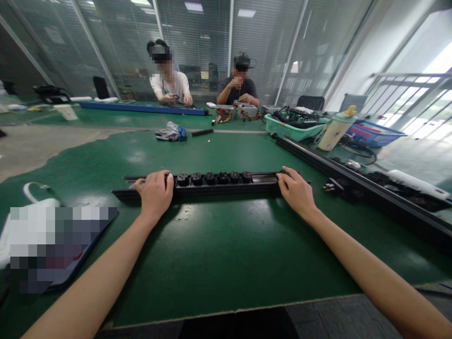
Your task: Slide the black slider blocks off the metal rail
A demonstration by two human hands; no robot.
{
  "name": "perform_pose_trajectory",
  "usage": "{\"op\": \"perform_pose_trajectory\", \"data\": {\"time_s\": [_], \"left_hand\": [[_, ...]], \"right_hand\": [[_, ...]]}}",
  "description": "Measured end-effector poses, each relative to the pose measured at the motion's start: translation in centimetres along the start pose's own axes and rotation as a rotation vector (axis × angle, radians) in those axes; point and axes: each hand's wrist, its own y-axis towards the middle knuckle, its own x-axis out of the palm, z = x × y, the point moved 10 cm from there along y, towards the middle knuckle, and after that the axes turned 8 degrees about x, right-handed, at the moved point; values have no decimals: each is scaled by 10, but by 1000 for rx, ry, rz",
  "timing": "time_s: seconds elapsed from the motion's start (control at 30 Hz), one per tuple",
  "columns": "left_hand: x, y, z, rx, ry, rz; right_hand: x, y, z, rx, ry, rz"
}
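A long black power strip (pixel 226 190) lies crosswise on the green table in front of me, its channel facing up. Several round black socket modules (pixel 210 179) sit in a row along its middle. Toward the right, a stretch of the channel (pixel 264 179) shows bare metal. My left hand (pixel 155 193) is closed over the strip left of the sockets, with the thumb near the last visible module. At the right end, my right hand (pixel 295 189) grips the strip between thumb and fingers; the fingertips partly hide what they touch there.
Long black rails (pixel 335 174) run along the right side, with a loose black plug (pixel 332 186) beside them. Beyond stand a green basket (pixel 293 129) of cables and a cream bottle (pixel 335 132). Gloves (pixel 171 132) lie ahead; two people (pixel 171 87) sit across. A blurred dark item (pixel 70 245) is left.
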Motion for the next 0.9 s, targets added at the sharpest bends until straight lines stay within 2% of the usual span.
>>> {"op": "perform_pose_trajectory", "data": {"time_s": [0.9], "left_hand": [[-1, 0, 2, -8, -10, -14]], "right_hand": [[1, 1, 9, 27, 12, -4]]}}
